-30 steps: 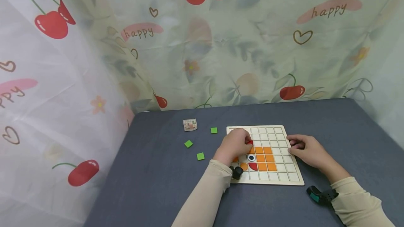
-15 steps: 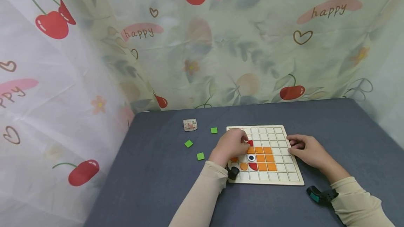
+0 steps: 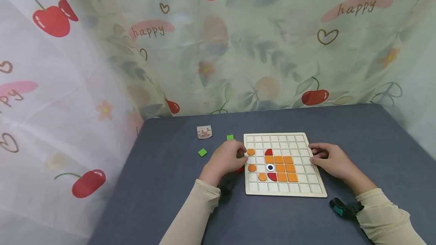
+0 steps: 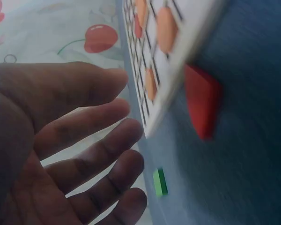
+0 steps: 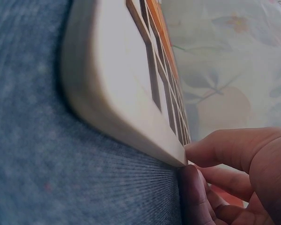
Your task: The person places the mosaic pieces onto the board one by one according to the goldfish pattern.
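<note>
A pale wooden grid board (image 3: 311,188) lies on the table, set with orange squares (image 3: 280,168), orange discs (image 3: 251,152), an eye tile (image 3: 270,168) and two red quarter-round pieces (image 3: 268,152). My left hand (image 3: 225,160) hovers just off the board's left edge, fingers loosely bent and apart. Nothing is between them in the left wrist view. Another red piece (image 4: 203,101) lies on the table beside the board, partly covered by this hand in the head view. My right hand (image 3: 328,158) holds the board's right edge with thumb and fingertips.
Left of the board lie green squares (image 3: 202,152), one partly behind my left hand. A small patterned card (image 3: 204,132) lies farther back. The dark table (image 3: 163,184) meets a printed curtain (image 3: 238,56) along its back edge.
My left hand has moved left off the board, leaving a red piece in its cell and uncovering orange discs. One green square is now hidden by it. The right hand stays put.
</note>
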The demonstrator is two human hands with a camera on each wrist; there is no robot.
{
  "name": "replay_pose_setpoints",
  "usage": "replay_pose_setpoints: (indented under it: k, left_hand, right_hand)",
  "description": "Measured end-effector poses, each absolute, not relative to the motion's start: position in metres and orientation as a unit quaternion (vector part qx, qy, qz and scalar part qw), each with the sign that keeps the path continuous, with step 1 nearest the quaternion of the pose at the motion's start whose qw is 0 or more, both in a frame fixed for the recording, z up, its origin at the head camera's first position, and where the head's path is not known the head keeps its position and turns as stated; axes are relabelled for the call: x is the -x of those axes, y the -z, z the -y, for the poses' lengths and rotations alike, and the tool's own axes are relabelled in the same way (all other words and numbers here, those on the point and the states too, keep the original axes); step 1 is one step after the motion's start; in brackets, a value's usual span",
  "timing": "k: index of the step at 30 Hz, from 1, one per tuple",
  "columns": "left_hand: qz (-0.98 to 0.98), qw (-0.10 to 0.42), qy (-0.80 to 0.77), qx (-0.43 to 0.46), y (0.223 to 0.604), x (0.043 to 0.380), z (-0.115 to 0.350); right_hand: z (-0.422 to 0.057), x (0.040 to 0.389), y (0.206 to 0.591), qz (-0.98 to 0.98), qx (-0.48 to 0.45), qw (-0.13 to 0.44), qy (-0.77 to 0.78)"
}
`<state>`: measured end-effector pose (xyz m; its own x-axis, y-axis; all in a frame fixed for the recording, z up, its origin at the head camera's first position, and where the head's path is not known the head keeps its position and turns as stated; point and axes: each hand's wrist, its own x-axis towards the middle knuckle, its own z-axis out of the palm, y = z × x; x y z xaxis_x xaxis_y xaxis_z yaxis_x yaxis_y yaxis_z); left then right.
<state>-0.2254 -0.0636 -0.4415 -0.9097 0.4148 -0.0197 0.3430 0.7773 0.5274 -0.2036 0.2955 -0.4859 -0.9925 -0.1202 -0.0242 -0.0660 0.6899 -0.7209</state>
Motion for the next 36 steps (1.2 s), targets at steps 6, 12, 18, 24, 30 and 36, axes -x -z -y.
replay_pose_setpoints:
  k: [6, 12, 18, 24, 30, 36]
  left_hand:
    - [-0.946, 0.060, -0.242, -0.209, 0.447, 0.213, 0.083]
    - [-0.949, 0.061, -0.231, -0.208, 0.450, 0.206, 0.092]
    - [-0.951, 0.077, -0.227, -0.196, 0.449, 0.203, 0.093]
    - [-0.947, 0.089, -0.238, -0.194, 0.450, 0.201, 0.094]
    - [-0.942, 0.089, -0.256, -0.197, 0.449, 0.200, 0.092]
    - [-0.942, 0.082, -0.250, -0.207, 0.452, 0.200, 0.088]
  right_hand:
    - [-0.296, 0.204, 0.485, -0.919, 0.048, 0.037, 0.389]
    - [-0.296, 0.204, 0.485, -0.921, 0.044, 0.035, 0.387]
    - [-0.296, 0.204, 0.487, -0.921, 0.041, 0.033, 0.385]
    - [-0.294, 0.204, 0.486, -0.922, 0.041, 0.032, 0.385]
    - [-0.295, 0.205, 0.486, -0.922, 0.043, 0.032, 0.382]
    - [-0.296, 0.204, 0.486, -0.922, 0.048, 0.033, 0.383]
